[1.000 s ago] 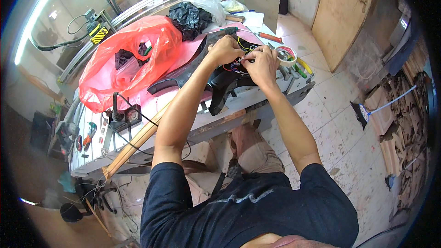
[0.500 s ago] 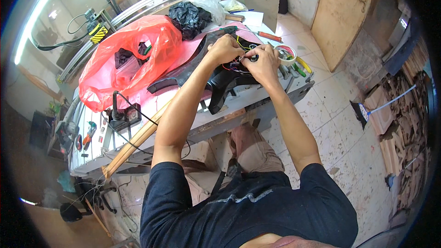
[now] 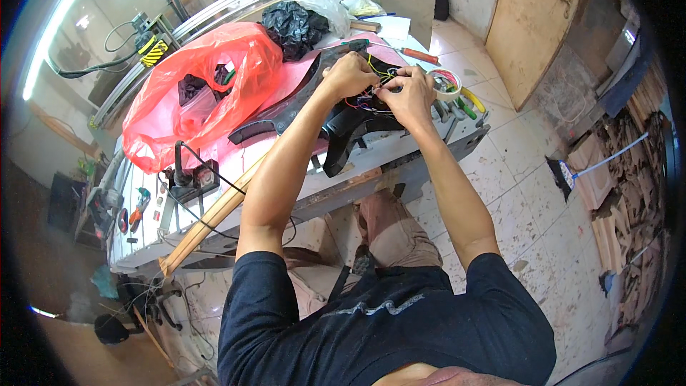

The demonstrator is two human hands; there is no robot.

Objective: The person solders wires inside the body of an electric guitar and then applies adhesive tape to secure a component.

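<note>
- Workshop, one: pale tiled floor (image 3: pixel 507 179) with scattered debris, right of frame; wooden door (image 3: pixel 532 21), upper right.
- Worktop (image 3: pixel 375 150), white, across upper centre; pink sheet (image 3: pixel 289 80) on it.
- Black moulded shell (image 3: pixel 349 134), upper centre, lying on the worktop beneath the person's forearms.
- Coloured wires (image 3: pixel 368 105), at the shell's right-hand portion, directly under the hands; a yellow one (image 3: pixel 374 68) loops above.
- Left hand (image 3: pixel 350 75): fingers bent over the wires, tips hidden; grip cannot be told.
- Right hand (image 3: pixel 409 96): thumb and forefinger drawn narrow, apparently pinching among the wires; exact strand too small to tell.
- Just beside, right: tape roll (image 3: pixel 458 89); green-handled tool (image 3: pixel 466 110); orange-handled screwdriver (image 3: pixel 419 56) above.
- Left of shell: red plastic bag (image 3: pixel 250 50).
- Latest change: slight finger shifts only, suggesting the same fine wire handling continues.
- Against the earliest frame: red strand shows more plainly below the fingers; bag and tools unmoved.
</note>
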